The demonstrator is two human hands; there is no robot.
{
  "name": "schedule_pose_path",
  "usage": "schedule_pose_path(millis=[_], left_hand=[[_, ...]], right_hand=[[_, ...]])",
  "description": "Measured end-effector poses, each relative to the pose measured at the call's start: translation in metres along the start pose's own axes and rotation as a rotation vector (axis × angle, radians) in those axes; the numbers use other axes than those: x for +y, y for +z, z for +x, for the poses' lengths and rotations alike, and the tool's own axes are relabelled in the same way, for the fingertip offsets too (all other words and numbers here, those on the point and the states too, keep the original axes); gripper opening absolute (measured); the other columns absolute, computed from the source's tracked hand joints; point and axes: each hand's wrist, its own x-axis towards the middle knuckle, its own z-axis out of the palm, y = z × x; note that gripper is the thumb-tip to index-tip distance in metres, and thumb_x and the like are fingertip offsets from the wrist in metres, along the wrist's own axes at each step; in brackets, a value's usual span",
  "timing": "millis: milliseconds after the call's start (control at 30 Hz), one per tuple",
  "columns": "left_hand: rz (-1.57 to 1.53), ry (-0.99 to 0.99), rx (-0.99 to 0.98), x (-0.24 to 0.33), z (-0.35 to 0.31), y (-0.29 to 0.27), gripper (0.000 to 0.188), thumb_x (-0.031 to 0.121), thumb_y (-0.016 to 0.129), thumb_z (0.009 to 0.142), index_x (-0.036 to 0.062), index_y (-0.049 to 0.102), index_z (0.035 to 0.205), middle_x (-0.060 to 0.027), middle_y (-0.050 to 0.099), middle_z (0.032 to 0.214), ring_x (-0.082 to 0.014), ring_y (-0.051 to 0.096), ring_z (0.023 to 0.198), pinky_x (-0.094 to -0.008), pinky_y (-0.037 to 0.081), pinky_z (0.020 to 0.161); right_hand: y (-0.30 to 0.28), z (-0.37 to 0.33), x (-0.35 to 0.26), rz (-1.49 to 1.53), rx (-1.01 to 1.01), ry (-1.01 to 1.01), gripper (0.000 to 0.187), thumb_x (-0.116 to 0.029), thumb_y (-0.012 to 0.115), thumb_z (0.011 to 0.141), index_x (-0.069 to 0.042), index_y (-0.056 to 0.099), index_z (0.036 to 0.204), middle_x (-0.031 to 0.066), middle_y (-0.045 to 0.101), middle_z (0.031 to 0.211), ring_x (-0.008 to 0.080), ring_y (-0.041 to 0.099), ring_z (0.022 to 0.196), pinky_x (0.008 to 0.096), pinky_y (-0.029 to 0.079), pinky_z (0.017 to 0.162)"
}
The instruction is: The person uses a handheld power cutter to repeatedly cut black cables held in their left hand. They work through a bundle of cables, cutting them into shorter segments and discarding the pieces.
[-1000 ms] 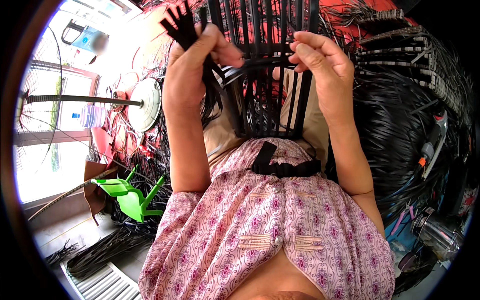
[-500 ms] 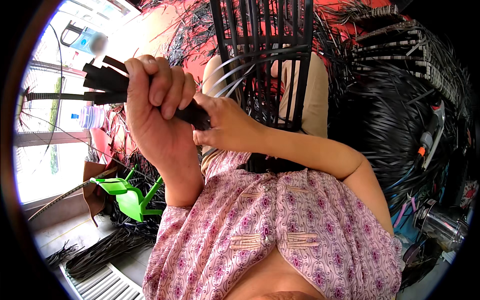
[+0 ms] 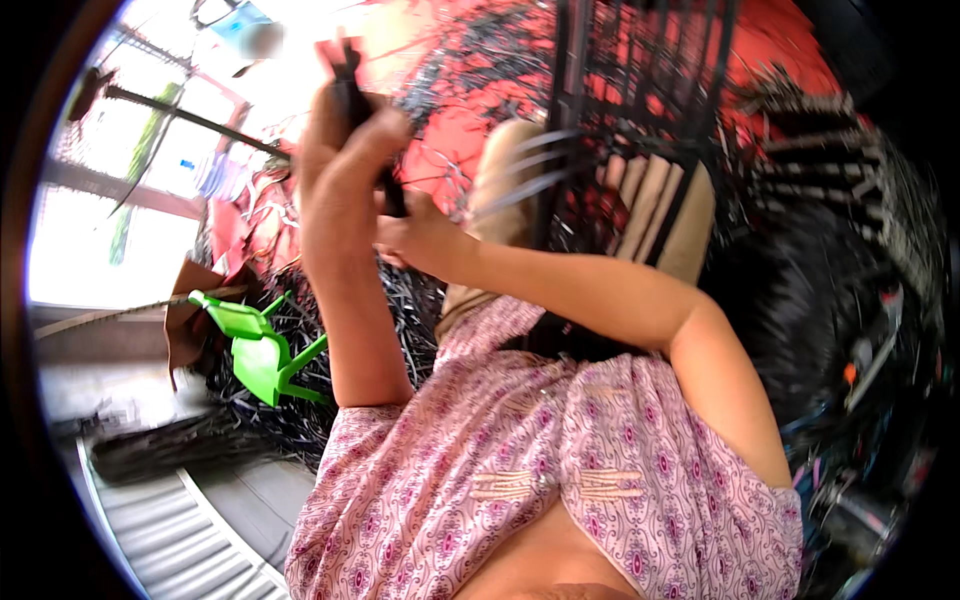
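A bundle of flat black strips (image 3: 347,95) rises out of my left hand (image 3: 340,190), which is raised to the left of the middle and blurred by motion. Its fingers and thumb close around the strips. Just below and to the right, my right hand (image 3: 430,240) reaches across my body and pinches the dark lower end of the bundle. Between my knees stands a black slatted frame of woven strips (image 3: 565,110), partly blurred. Pale, shiny loose strips (image 3: 525,180) stick out from its left side toward me.
A small green plastic chair (image 3: 262,365) stands at the left, beside a brown sheet (image 3: 190,320). Heaps of black strips (image 3: 800,290) lie at the right, below another half-woven piece (image 3: 870,190). Red flooring (image 3: 770,50) shows at the back. A white slatted rack (image 3: 190,530) lies lower left.
My view has swung left, so the frame and chair sit further right. The left hand has turned, and its bundle now points upward rather than left. The right hand still grips the lower end.
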Motion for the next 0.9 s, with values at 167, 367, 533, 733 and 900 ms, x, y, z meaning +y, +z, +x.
schedule_pose_path(millis=[167,367,533,733,900], left_hand=[[-0.140,-0.190,-0.374,-0.018,0.005,-0.037,0.049,0.011,0.075,0.078,-0.0015,0.056,0.121,-0.0048,0.065,0.098,-0.0124,0.060,0.090,-0.0270,0.047,0.084],[-0.127,-0.490,-0.592,-0.058,0.006,-0.038,0.042,0.028,0.070,0.089,-0.0032,0.062,0.115,-0.0105,0.069,0.098,-0.0144,0.065,0.083,-0.0298,0.055,0.077],[-0.217,-0.610,-0.636,-0.066,0.003,-0.020,0.040,0.030,0.064,0.093,-0.0050,0.063,0.112,-0.0173,0.070,0.096,-0.0221,0.069,0.083,-0.0321,0.059,0.071],[-0.299,-0.690,-0.614,-0.063,0.006,-0.011,0.047,0.030,0.058,0.096,-0.0087,0.053,0.123,-0.0190,0.067,0.091,-0.0261,0.069,0.085,-0.0300,0.057,0.069],[-0.172,-0.611,-0.652,-0.049,0.007,-0.005,0.041,0.035,0.058,0.096,-0.0048,0.057,0.106,-0.0106,0.061,0.076,-0.0198,0.063,0.071,-0.0271,0.051,0.062]], right_hand=[[0.000,-0.029,-0.023,0.280,-0.150,0.188,0.018,-0.012,0.062,0.085,0.000,0.060,0.098,-0.0038,0.038,0.054,0.0078,0.035,0.043,0.0245,0.031,0.045],[-0.021,-0.043,-0.034,0.185,-0.177,0.234,0.021,-0.011,0.056,0.083,0.003,0.059,0.097,-0.0041,0.035,0.052,0.0076,0.033,0.043,0.0243,0.031,0.048],[-0.035,-0.052,-0.041,0.183,-0.212,0.199,0.018,-0.013,0.055,0.082,0.002,0.061,0.092,-0.0035,0.038,0.052,0.0079,0.035,0.043,0.0233,0.031,0.048],[-0.039,-0.055,-0.040,0.246,-0.157,0.250,0.017,-0.012,0.056,0.082,0.003,0.061,0.090,-0.0032,0.039,0.052,0.0089,0.038,0.045,0.0232,0.032,0.049],[-0.034,-0.054,-0.045,0.209,-0.145,0.214,0.016,-0.012,0.057,0.081,0.003,0.058,0.087,-0.0027,0.039,0.052,0.0100,0.039,0.045,0.0246,0.034,0.051]])
